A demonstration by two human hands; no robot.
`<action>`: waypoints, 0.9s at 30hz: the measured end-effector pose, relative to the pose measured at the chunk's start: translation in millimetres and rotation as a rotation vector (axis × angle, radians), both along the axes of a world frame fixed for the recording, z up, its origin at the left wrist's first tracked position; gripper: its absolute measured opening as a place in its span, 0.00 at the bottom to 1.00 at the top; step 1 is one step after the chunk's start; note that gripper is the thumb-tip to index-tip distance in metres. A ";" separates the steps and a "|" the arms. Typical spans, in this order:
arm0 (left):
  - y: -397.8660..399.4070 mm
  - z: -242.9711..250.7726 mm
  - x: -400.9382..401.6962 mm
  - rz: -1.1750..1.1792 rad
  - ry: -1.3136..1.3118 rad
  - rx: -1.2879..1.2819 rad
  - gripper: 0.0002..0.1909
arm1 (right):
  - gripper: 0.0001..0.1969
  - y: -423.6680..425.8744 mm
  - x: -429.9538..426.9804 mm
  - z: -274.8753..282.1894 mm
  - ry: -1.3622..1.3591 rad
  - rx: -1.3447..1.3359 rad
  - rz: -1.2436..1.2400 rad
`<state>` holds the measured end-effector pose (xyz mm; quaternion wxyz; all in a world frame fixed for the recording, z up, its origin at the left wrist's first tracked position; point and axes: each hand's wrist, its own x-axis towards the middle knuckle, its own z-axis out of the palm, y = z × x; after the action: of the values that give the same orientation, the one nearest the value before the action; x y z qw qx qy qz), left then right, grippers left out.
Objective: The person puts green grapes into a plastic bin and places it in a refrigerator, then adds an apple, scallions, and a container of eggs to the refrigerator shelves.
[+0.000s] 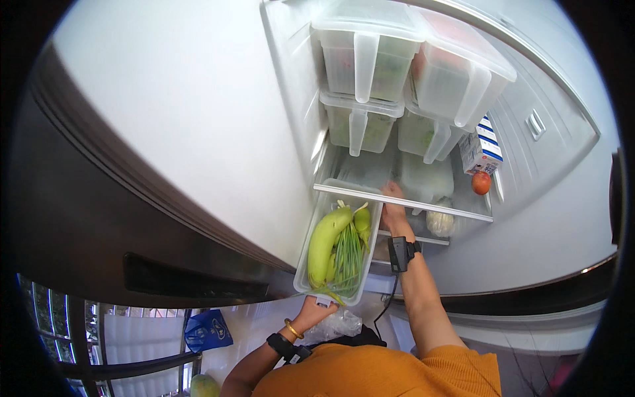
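A clear plastic refrigerator bin (368,268) juts out from under a glass shelf (367,166). In it lie a large pale green gourd (325,243), a bundle of thin green stalks (349,260) and a smaller green vegetable (362,218). My left hand (318,313) grips the bin's front handle. Beneath the glass, my right hand (393,201) reaches along the bin's right side; its fingers are blurred, and whether they touch the bin cannot be told.
Lidded bins with handles (369,64) stand stacked on the upper shelf. A carton (481,149) and a red round fruit (480,183) sit at right. A wrapped pale vegetable (440,221) lies lower. The fridge door (173,124) flanks me; a plastic bag (337,325) is below.
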<state>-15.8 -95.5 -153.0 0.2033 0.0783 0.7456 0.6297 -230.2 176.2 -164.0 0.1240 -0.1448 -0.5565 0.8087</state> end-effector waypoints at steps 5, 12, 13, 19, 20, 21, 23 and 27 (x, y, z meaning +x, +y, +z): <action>0.3 2.0 0.2 -0.035 -0.096 0.021 0.11 | 0.18 13.5 14.5 15.7 0.171 0.761 -0.217; 6.0 7.1 2.4 -0.023 -0.082 0.065 0.12 | 0.18 -16.8 107.9 57.5 0.239 1.051 -0.483; 8.1 10.2 2.1 -0.003 -0.086 0.088 0.11 | 0.19 -21.2 121.4 71.3 0.257 1.091 -0.458; 20.2 22.7 3.2 -0.024 -0.119 0.049 0.06 | 0.24 -45.7 190.1 126.0 0.363 1.280 -0.472; 22.7 20.9 3.6 -0.002 -0.072 0.049 0.06 | 0.25 -55.7 199.4 138.6 0.406 1.311 -0.412; 26.2 19.9 3.8 0.017 -0.026 0.055 0.06 | 0.26 -65.3 207.7 149.0 0.447 1.347 -0.351; 33.0 18.9 2.5 0.024 -0.055 0.083 0.07 | 0.27 -80.2 216.1 160.4 0.428 1.381 -0.302; 38.7 25.3 0.4 0.002 -0.067 0.053 0.11 | 0.24 -99.2 213.9 164.7 0.442 1.512 -0.243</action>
<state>-15.4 -56.8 -127.7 0.2257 0.0618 0.7217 0.6515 -16.3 77.0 0.7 0.3837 0.0827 -0.8971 0.2030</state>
